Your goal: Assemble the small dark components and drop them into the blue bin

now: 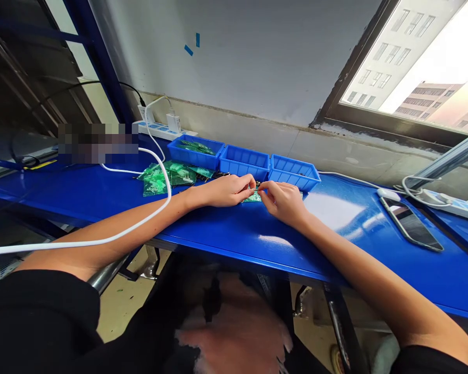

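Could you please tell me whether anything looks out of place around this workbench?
Yes: a thick white cable crosses in front of the bare left forearm, which looks odd because it might snag. Small dark scraps also lie on the pale floor, as if dropped.

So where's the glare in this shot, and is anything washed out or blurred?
Head view: glare whitens the blue table beside the right hand; head view: the sky through the window is blown out; head view: pixelation masks a patch at left; head view: the thin piece between right hand and left hand is too small to judge sharpness.
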A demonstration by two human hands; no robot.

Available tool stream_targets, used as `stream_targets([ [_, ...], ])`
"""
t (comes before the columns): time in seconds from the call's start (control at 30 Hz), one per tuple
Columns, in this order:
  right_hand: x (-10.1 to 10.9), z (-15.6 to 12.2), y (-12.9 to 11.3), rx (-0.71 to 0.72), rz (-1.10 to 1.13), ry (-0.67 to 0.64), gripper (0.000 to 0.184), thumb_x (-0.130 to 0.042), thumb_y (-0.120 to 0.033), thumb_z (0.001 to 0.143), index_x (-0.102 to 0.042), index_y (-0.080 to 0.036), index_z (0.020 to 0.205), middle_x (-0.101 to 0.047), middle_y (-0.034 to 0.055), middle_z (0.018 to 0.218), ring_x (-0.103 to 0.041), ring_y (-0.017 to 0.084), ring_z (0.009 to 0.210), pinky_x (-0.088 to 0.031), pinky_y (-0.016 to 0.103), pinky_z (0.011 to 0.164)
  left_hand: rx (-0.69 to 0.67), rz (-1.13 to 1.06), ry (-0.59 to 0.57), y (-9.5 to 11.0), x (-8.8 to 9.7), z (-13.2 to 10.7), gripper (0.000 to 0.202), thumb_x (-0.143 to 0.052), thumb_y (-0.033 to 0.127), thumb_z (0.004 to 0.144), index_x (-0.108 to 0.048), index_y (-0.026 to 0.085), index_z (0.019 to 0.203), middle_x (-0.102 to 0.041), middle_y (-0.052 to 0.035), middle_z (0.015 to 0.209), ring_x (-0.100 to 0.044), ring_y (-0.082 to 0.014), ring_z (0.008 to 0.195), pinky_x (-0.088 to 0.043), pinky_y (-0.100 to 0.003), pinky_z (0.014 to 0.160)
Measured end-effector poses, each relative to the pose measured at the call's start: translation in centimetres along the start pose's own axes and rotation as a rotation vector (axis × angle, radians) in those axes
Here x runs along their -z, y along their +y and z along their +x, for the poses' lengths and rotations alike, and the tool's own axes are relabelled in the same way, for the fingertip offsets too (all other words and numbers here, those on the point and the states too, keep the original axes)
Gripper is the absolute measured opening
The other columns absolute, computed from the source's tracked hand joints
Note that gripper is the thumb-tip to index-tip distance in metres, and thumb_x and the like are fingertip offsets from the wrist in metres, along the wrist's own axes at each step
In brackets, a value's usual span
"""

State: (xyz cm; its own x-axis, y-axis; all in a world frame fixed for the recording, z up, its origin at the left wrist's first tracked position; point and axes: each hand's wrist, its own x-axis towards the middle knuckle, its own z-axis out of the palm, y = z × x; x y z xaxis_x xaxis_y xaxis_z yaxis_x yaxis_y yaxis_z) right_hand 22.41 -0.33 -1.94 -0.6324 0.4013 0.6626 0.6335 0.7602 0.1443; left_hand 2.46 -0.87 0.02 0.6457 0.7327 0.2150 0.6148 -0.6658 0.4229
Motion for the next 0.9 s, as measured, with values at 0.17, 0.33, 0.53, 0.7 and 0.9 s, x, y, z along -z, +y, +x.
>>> stream_targets([
  [0.17,-0.12,-0.03,0.03,0.034,-0.014,0.039,0.020,-0.043,-0.023,0.088,-0.061,-0.018,0.083,-0.065,0.0005,0.059,-0.056,0.011,0.052,-0.036,0.022,0.055,-0.004,0.004,-0.001,0.07,0.03,0.01,0.018,-0.038,0.031,0.090,-0.049,0.018,0.095,-0.062,-0.0001,0.069,-0.055,-0.0138,0.059,-0.036,-0.024,0.057],
  [0.33,-0.09,-0.01,0.00,0.037,-0.026,0.034,0.022,-0.043,-0.026,0.089,-0.061,-0.018,0.080,-0.065,0.0007,0.059,-0.057,0.011,0.052,-0.038,0.021,0.056,-0.002,0.012,-0.008,0.20,0.13,-0.02,0.017,-0.039,0.028,0.089,-0.049,0.018,0.098,-0.062,0.0003,0.070,-0.055,-0.0136,0.059,-0.035,-0.024,0.057],
  [0.53,-0.04,0.01,0.01,0.038,-0.035,0.044,0.023,-0.041,-0.026,0.090,-0.061,-0.018,0.080,-0.064,0.0001,0.058,-0.055,0.011,0.051,-0.037,0.021,0.056,-0.009,0.019,0.005,0.14,0.02,0.00,0.016,-0.040,0.027,0.088,-0.048,0.018,0.099,-0.060,0.0015,0.067,-0.052,-0.0127,0.056,-0.034,-0.023,0.055],
  [0.7,-0.02,0.06,0.01,0.031,-0.037,0.028,0.024,-0.041,-0.026,0.089,-0.062,-0.019,0.081,-0.062,-0.0006,0.056,-0.053,0.011,0.050,-0.036,0.021,0.056,-0.007,0.025,-0.005,0.02,0.05,0.04,0.016,-0.039,0.028,0.089,-0.049,0.018,0.097,-0.060,0.0006,0.068,-0.053,-0.0134,0.058,-0.035,-0.023,0.056],
  [0.9,0.00,0.08,-0.03,0.031,-0.031,0.033,0.023,-0.041,-0.026,0.089,-0.062,-0.019,0.082,-0.062,-0.0009,0.056,-0.054,0.011,0.050,-0.036,0.021,0.056,0.023,0.025,-0.018,0.24,0.20,0.02,0.019,-0.036,0.030,0.091,-0.050,0.017,0.095,-0.060,0.0004,0.067,-0.054,-0.0137,0.058,-0.035,-0.024,0.057],
])
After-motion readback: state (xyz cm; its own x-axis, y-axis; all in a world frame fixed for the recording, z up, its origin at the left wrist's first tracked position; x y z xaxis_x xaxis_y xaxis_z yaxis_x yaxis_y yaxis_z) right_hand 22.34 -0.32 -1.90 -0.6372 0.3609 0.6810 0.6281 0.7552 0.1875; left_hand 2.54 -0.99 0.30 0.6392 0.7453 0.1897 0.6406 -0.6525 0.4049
